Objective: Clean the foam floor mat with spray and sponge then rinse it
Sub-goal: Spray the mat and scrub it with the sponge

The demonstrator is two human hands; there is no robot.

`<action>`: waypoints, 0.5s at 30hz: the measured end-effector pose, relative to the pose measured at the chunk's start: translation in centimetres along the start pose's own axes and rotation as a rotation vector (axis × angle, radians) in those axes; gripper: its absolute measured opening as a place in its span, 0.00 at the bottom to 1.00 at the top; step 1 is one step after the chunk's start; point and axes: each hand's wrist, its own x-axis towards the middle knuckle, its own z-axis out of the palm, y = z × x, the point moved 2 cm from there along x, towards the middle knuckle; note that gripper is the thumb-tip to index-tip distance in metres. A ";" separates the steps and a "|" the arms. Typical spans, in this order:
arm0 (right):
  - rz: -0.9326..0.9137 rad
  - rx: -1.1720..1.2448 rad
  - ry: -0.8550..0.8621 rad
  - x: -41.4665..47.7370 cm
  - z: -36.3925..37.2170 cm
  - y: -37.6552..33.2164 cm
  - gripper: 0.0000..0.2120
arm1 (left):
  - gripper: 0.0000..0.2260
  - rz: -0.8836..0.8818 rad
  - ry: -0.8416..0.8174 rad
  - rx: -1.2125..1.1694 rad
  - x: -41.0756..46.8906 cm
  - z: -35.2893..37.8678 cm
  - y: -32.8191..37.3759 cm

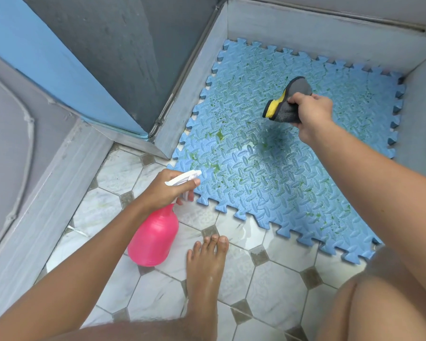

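A blue foam floor mat [280,168] with interlocking edges lies flat on the floor, speckled with green stains and wet droplets. My left hand [169,187] grips the white trigger head of a pink spray bottle [153,238] at the mat's near left edge, nozzle pointing over the mat. My right hand [310,112] holds a grey and yellow sponge [287,99] folded in its fingers, lifted above the middle of the mat.
Grey walls [305,28] enclose the mat's far and side edges; a blue and grey panel [84,57] stands at the left. White tiled floor [268,279] lies in front, with my bare foot [204,274] and knee [379,308] on it.
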 end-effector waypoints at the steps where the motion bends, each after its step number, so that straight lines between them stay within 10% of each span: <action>1: -0.024 0.022 0.022 0.1 -0.1 -0.3 0.08 | 0.13 -0.009 -0.021 -0.014 0.2 0.0 0.1; 9: 0.007 0.063 0.088 0.4 -1.2 -0.6 0.09 | 0.36 -0.051 -0.106 0.016 -0.1 0.4 -1.1; 15: 0.041 0.060 0.084 0.0 -0.9 -0.7 0.10 | 0.13 -0.073 -0.209 -0.032 -0.2 -0.6 -1.8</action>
